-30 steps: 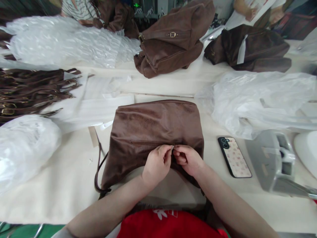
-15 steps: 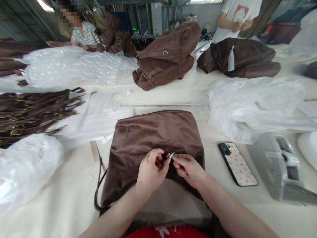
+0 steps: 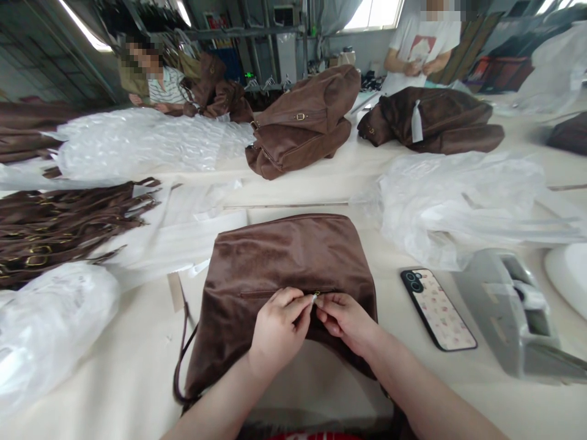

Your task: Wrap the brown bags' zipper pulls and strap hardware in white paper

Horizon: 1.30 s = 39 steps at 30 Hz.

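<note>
brown bag (image 3: 284, 256) lies flat on the table (image 3: 132, 366), close to its near edge. left hand (image 3: 277, 330) and right hand (image 3: 345, 321) are both clamped, fingertips meeting on a small white piece (image 3: 314, 298) at the zip (image 3: 259, 295); its exact nature is too small to tell.

risks, as judged:
- white piece may slip or tear, since little of it shows between the fingertips; an uneven pull would cause it.
- a fingernail could mark the smooth face of the bag, the work being done directly over it.
- thin strap (image 3: 178, 366), looped at the bag's left side near the left forearm, could snag if that arm sweeps outward.
- phone (image 3: 440, 308), just beside the right forearm, could be knocked by a wide elbow movement.
</note>
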Tool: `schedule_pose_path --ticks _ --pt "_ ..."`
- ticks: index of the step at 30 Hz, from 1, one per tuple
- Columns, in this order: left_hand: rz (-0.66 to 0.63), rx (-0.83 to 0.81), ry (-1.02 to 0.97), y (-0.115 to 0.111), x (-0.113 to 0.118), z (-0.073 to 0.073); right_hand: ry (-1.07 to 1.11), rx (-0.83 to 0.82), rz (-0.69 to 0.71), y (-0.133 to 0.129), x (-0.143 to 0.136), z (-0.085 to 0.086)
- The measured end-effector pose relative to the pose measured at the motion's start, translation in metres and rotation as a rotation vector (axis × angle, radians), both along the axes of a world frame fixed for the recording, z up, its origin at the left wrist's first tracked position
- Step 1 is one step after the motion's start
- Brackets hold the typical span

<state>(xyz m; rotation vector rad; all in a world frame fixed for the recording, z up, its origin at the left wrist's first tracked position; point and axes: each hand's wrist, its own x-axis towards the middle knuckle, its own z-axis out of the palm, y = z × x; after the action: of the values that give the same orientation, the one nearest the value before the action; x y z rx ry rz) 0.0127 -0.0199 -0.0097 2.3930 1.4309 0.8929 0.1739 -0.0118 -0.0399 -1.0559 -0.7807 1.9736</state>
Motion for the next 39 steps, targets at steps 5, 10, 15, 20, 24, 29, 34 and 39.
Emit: schedule_pose_path --ticks 5,10,15,20,24,29,34,39 --pt "-0.062 0.053 0.053 0.000 -0.002 -0.002 0.049 -0.046 -0.031 0.001 0.000 0.003" --pt "-0.119 -0.071 -0.078 0.000 -0.001 0.005 -0.015 -0.031 -0.025 0.003 -0.003 0.002" --pt "0.026 -0.142 -0.223 0.010 -0.007 0.002 -0.580 0.239 0.098 -0.002 -0.006 0.003" --pt "0.068 -0.151 -0.190 0.020 -0.011 -0.007 -1.416 0.721 0.153 -0.019 -0.010 0.012" --pt "0.064 -0.117 -0.133 0.023 -0.004 -0.002 -1.545 0.886 0.292 -0.021 -0.018 0.016" --pt "-0.072 -0.111 0.100 0.033 0.010 0.012 -1.468 0.929 0.325 -0.016 -0.019 0.017" --pt "-0.176 -0.141 0.508 0.052 0.024 0.027 -1.486 0.848 0.292 -0.017 -0.002 0.015" --pt "-0.216 -0.108 0.808 0.057 0.044 0.031 -1.474 0.763 0.216 -0.011 0.014 0.007"
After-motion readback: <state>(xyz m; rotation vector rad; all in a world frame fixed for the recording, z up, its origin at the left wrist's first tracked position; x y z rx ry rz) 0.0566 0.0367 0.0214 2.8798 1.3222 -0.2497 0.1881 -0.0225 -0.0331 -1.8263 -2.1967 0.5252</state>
